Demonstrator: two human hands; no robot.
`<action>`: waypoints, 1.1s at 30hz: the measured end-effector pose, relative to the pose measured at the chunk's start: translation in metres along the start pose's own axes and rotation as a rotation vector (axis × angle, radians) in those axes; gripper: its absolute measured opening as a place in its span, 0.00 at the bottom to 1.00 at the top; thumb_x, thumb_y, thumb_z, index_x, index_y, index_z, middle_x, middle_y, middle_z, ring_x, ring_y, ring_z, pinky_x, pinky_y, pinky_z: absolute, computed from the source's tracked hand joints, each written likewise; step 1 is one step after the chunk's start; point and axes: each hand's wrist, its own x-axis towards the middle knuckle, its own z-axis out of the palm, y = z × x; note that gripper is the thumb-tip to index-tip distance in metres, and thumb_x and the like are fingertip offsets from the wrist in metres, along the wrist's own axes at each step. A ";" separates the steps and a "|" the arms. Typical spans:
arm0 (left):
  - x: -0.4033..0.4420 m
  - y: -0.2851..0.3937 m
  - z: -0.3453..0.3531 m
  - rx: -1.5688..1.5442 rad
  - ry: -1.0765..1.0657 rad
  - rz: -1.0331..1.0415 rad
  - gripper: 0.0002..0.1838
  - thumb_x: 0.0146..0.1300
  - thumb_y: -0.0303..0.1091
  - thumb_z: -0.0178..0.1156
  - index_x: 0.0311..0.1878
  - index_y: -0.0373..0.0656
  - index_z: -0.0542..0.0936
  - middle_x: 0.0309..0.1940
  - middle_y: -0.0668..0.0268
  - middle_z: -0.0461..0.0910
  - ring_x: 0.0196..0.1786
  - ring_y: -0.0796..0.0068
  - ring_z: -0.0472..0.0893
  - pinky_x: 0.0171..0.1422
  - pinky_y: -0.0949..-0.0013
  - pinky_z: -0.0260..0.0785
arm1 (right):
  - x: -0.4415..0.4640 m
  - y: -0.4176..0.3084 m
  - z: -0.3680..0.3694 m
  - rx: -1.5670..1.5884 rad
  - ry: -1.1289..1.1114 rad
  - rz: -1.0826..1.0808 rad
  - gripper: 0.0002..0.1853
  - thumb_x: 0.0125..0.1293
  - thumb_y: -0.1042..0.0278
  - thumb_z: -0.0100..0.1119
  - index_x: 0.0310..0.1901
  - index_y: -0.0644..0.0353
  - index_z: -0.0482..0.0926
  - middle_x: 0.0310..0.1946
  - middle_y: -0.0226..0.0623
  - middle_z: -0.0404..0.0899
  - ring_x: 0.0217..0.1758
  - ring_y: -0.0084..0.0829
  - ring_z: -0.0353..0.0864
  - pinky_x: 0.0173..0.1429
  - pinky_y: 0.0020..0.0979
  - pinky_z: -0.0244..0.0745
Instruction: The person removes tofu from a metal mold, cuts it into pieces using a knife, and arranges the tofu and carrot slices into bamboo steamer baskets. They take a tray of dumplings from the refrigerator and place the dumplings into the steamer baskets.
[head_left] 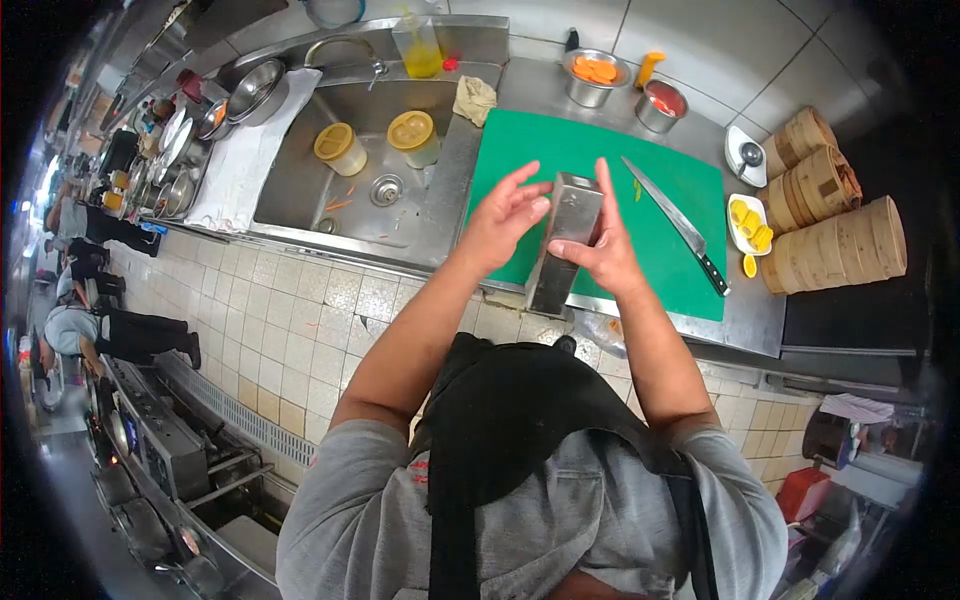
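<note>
Gripping one oblong, silvery metal box point(573, 212) above the near edge of the green rectangular cutting board point(662, 250): our right hand point(610, 250). Just beside it, fingers loosely spread: our left hand point(503, 223).

Centre brightly and evenly lit. Edges bowed by fisheye distortion, corners lost to black. Floor tiles point(345, 290) flecked by glare; far left blurred.

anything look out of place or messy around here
Yes, slightly: thin orange strips lie loose in the sink near the drain, like stray food scraps. A crumpled cloth sits bunched at the sink's edge. The metal container in the right hand shows no obvious damage.
</note>
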 end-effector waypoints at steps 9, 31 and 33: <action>-0.052 -0.069 -0.048 1.581 -0.150 -0.077 0.54 0.61 0.65 0.61 0.80 0.40 0.53 0.83 0.51 0.40 0.83 0.43 0.34 0.84 0.46 0.27 | 0.092 -0.048 0.021 -0.552 0.226 -0.440 0.42 0.55 0.73 0.77 0.71 0.58 0.64 0.59 0.40 0.74 0.57 0.31 0.79 0.58 0.33 0.79; -0.050 -0.071 -0.048 1.562 -0.123 -0.116 0.61 0.46 0.66 0.71 0.78 0.44 0.57 0.82 0.55 0.46 0.83 0.45 0.44 0.85 0.45 0.35 | 0.219 -0.009 0.051 -0.595 0.167 -0.735 0.31 0.56 0.67 0.75 0.62 0.56 0.73 0.53 0.41 0.78 0.54 0.42 0.78 0.56 0.36 0.74; -0.047 -0.067 -0.048 1.570 -0.137 -0.137 0.61 0.46 0.66 0.71 0.78 0.44 0.57 0.82 0.54 0.46 0.83 0.45 0.43 0.85 0.45 0.35 | 0.222 0.029 0.039 -0.725 0.095 -0.734 0.32 0.56 0.67 0.75 0.62 0.56 0.73 0.53 0.42 0.77 0.53 0.43 0.77 0.56 0.37 0.74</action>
